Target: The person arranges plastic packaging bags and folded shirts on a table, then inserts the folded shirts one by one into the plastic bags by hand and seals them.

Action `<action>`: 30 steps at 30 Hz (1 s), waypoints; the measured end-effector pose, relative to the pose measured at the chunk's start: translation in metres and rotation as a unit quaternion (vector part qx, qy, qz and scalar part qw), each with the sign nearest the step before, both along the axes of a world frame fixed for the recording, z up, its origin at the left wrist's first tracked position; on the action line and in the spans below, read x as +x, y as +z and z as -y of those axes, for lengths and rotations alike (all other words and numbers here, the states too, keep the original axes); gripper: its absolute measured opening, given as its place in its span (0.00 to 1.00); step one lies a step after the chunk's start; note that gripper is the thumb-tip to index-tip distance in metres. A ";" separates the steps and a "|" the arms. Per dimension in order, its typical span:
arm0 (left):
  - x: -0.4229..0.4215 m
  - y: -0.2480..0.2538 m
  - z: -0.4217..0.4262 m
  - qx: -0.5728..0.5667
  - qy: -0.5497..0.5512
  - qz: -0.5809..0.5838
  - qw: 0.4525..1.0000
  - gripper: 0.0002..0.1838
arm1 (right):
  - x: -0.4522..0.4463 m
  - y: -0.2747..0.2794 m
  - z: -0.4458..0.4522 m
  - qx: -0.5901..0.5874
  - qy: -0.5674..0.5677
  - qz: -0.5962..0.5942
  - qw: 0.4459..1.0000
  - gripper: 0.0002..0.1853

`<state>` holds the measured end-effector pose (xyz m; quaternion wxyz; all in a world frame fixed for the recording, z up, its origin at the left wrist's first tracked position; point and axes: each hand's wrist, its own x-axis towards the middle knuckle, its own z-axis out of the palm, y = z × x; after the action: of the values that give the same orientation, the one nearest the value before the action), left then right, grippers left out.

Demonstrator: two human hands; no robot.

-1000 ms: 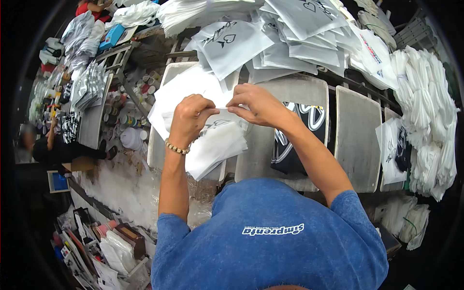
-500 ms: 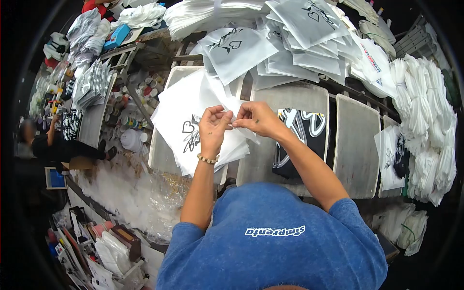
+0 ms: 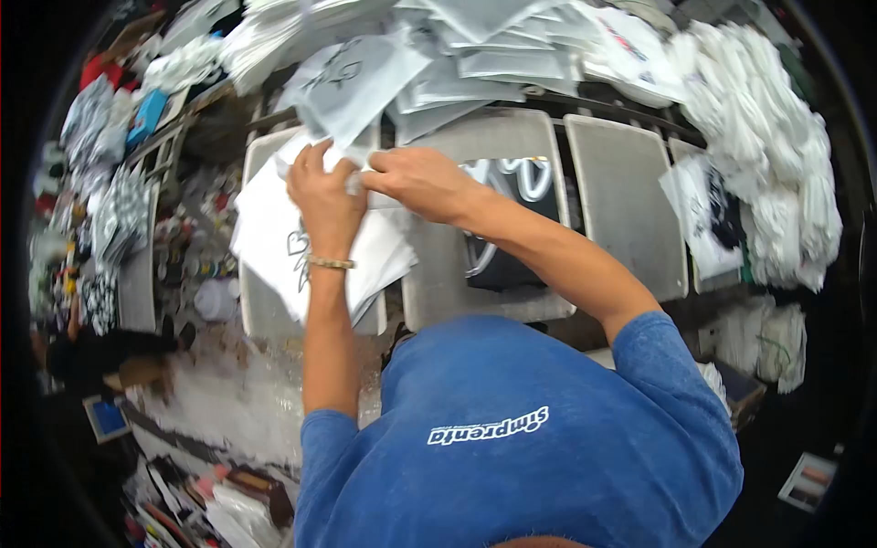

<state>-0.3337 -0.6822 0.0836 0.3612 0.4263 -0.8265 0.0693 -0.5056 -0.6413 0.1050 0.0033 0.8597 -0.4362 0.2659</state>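
Note:
A fanned pile of white printed bags (image 3: 272, 219) lies on a grey board (image 3: 260, 306) in front of me. My left hand (image 3: 326, 187), with a beaded bracelet at the wrist, is over the pile, its fingers bent round a crumpled bit of thin white material. My right hand (image 3: 416, 181) meets it from the right, thumb and fingers pinched on the same white material (image 3: 354, 183). Motion blur softens the fingertips. To the right, a black printed piece (image 3: 507, 247) lies on another board, partly behind my right forearm.
Translucent printed bags (image 3: 361, 78) are heaped at the back. Bundles of white bags (image 3: 786, 173) hang over the right end. Another grey board (image 3: 630, 201) stands right of the black piece. A person in dark clothes (image 3: 110, 352) is at the far left, near many small containers.
The view has shifted, so the boards and piles sit farther left. Both hands stay together over the pile; the white material between them is more crumpled, and the left fingers are raised higher.

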 end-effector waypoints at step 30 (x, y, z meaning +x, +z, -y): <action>-0.123 -0.191 -0.088 0.307 -0.058 -0.070 0.947 0.25 | -0.206 -0.194 -0.152 0.187 -0.434 0.555 0.684 0.13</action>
<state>-0.4568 -0.5942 -0.1072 0.2726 0.4719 -0.8037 -0.2389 -0.7120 -0.4892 -0.0887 -0.2848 0.2517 -0.7234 0.5764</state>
